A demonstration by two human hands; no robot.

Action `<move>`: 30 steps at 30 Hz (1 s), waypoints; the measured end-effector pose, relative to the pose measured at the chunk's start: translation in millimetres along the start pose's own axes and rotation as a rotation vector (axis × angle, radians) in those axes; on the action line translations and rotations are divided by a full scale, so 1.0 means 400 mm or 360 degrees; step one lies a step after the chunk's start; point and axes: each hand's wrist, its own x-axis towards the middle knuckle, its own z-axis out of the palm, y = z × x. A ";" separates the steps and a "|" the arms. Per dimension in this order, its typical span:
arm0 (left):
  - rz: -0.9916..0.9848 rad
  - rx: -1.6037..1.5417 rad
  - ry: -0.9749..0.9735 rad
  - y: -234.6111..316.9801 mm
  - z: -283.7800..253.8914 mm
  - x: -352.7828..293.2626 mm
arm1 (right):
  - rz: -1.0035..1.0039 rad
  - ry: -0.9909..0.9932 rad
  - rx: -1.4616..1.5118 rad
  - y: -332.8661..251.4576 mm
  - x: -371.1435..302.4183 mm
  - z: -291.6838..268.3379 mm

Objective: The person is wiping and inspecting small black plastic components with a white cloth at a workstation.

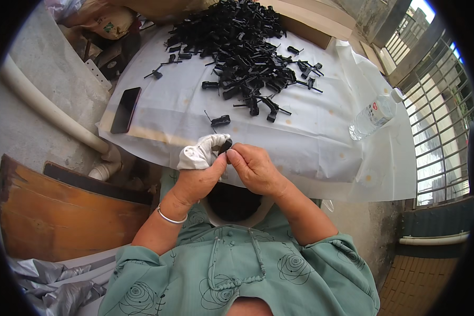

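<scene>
Over the near edge of the table, both my hands meet at a small black plastic part (pixel 226 145). My left hand (pixel 199 181), with a silver bangle on its wrist, is closed around the part's lower end, and a white cloth (pixel 196 154) covers its fingers. The thumb and fingers of my right hand (pixel 257 169) pinch the same part from the other side. Just beyond lies a similar black part (pixel 220 120) with a thin stem. Farther back rises a big heap of such black parts (pixel 242 47). Fingers hide much of the held piece.
A pale plastic sheet (pixel 166 113) covers the table. On it are a dark phone (pixel 125 110) at left, a clear water bottle (pixel 373 115) at right and a cardboard box (pixel 305 23) behind. Below my hands, a white-rimmed container (pixel 262 215) has dark contents. A barred window (pixel 440 116) stands at right.
</scene>
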 end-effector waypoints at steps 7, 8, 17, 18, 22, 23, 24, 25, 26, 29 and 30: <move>0.0623 0.0896 0.0196 -0.025 0.010 -0.004 | 0.0377 0.0031 0.0125 0.022 -0.014 0.045; 0.0595 0.0884 0.0216 -0.028 0.012 -0.008 | 0.0400 0.0102 0.0151 0.029 -0.019 0.057; 0.0330 0.0113 0.0147 -0.049 -0.007 0.005 | 0.0236 0.0021 0.0103 0.030 -0.016 0.014; 0.0331 0.0113 0.0155 -0.043 -0.014 0.005 | 0.0233 0.0014 0.0104 0.027 -0.014 0.004; -0.0154 -0.0512 0.0009 -0.029 -0.030 -0.003 | 0.0139 -0.0211 -0.0236 0.034 -0.017 -0.021; -0.0186 -0.0613 -0.0046 -0.027 -0.034 -0.004 | 0.0040 -0.0149 -0.0164 0.035 -0.018 -0.023; -0.0219 -0.0714 -0.0102 -0.024 -0.036 -0.007 | 0.0042 -0.0150 -0.0162 0.033 -0.020 -0.023; -0.0219 -0.0712 -0.0103 -0.021 -0.039 -0.006 | 0.0018 -0.0132 -0.0211 0.033 -0.018 -0.023; -0.0214 -0.0727 -0.0118 -0.016 -0.040 -0.006 | -0.0006 -0.0113 -0.0260 0.033 -0.017 -0.022; -0.0165 -0.0464 -0.0130 0.007 -0.034 -0.005 | -0.0187 -0.0187 -0.0156 0.044 -0.028 -0.030; -0.0118 -0.0184 -0.0127 0.011 -0.032 -0.005 | -0.0182 -0.0187 -0.0157 0.040 -0.030 -0.034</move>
